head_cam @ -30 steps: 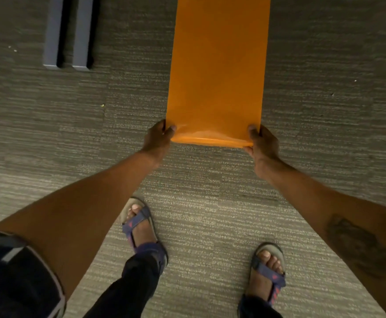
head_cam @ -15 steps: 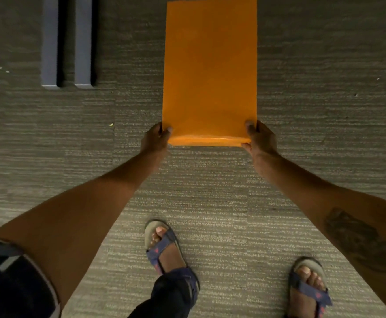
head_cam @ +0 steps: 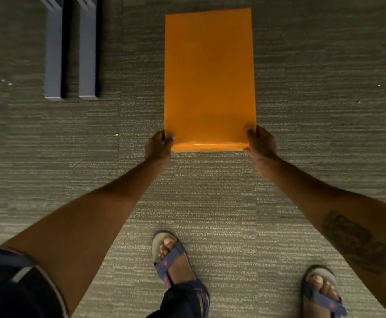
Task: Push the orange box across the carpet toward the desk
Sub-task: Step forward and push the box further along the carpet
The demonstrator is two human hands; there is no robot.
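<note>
Head view, looking down: carpet (head_cam: 49, 168) fills everything under and around my hands, grey with fine ribbing. Stretching away from my hands lies the box (head_cam: 209, 76), a long orange slab flat on the carpet, its near end between my two hands and its far end well ahead of them. Far ahead and to the left of my left hand stand two grey legs (head_cam: 70, 53), side by side with a dark gap between them; I cannot tell what they belong to. Behind my hands, near the bottom edge, are my sandals (head_cam: 172, 260), one below my left hand, the other below my right.

My left hand (head_cam: 158, 146) grips the box's near left corner, thumb on top, fingers curled down around the side. My right hand (head_cam: 260, 142) grips the near right corner the same way, thumb lying on the top face. Both arms reach out nearly straight.
</note>
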